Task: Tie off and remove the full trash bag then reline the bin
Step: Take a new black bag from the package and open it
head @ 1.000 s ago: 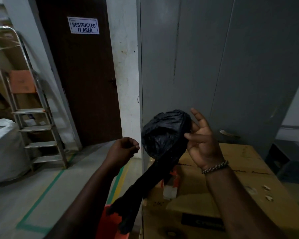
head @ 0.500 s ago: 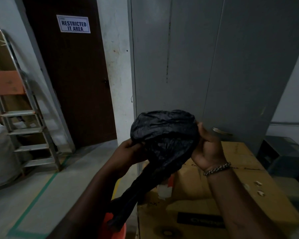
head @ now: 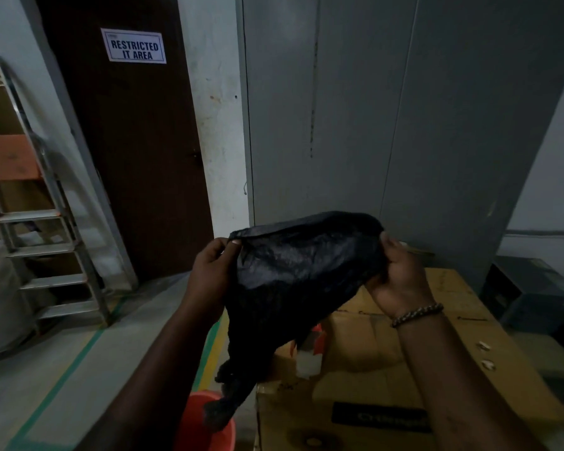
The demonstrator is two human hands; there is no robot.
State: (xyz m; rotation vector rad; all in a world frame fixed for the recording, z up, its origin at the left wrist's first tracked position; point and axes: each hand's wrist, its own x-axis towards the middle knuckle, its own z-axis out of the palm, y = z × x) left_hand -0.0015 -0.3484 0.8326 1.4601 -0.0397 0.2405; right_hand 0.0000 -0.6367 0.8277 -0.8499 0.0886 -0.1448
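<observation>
At far left a stepladder (head: 46, 222) stands by a dark door (head: 137, 157), both well clear of what we are doing. Our left hand (head: 214, 271) is raised in front of us, and its grip is clamped on the left edge of a thin black bag (head: 300, 271), thumb on top and fingers behind. The bag is stretched between both hands, and its gathered tail hangs over the orange bin (head: 205, 421) on the floor; we cannot tell whether it touches the rim. Our right hand (head: 398, 278) has its grip closed on the bag's right side, fingers curled into the plastic, above a cardboard box (head: 437, 369) that sits before a grey cabinet (head: 404, 125). We judge this to be the fresh liner being opened, so the relining step is under way. To do it well, we should rub the two layers at the mouth until they part. Then we draw our hands apart to spread the opening and give it a shake to fill it with air. After that we lower the closed end into the bin and fold the mouth evenly over the rim. Thin film tears easily, so we should pull gently.
</observation>
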